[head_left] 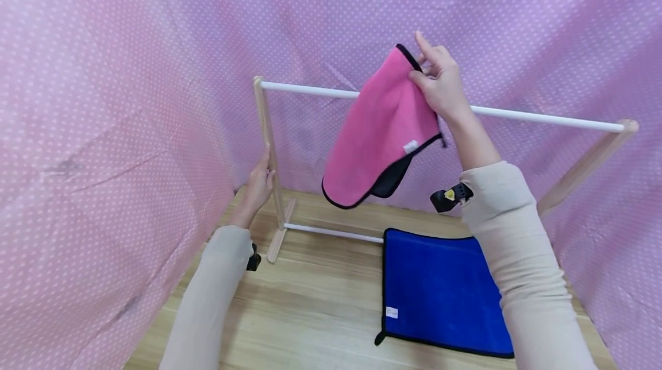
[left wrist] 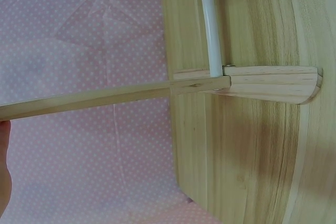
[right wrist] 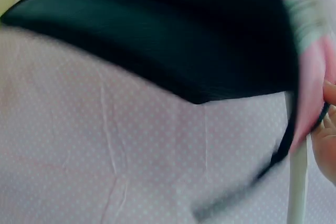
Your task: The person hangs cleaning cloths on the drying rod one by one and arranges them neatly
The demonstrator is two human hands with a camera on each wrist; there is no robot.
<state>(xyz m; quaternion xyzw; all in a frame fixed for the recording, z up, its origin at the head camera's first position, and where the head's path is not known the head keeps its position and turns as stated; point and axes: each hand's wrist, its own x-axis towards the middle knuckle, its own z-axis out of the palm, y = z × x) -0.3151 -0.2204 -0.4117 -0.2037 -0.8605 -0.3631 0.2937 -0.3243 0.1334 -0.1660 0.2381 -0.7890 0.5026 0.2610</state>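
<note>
Pink towel (head_left: 380,134): plush matt cloth, dark reverse, black stitched edging, small white label.
Blue towel (head_left: 439,289), below it: same fleecy cloth, black binding.
Rack upright (head_left: 269,146): pale unvarnished wood; rail (head_left: 543,118) smooth white, faintly glossy.
Tabletop (head_left: 310,301): light grained wood, satin.
Backdrop (head_left: 129,71): creased dotted pink fabric.

Right wrist view is basically a smear, the pink cloth (right wrist: 310,77) and its dark underside blurred up close with only fingertips (right wrist: 326,129) poking in at the edge, and the left wrist view cuts the left hand (left wrist: 4,177) down to a sliver.
</note>
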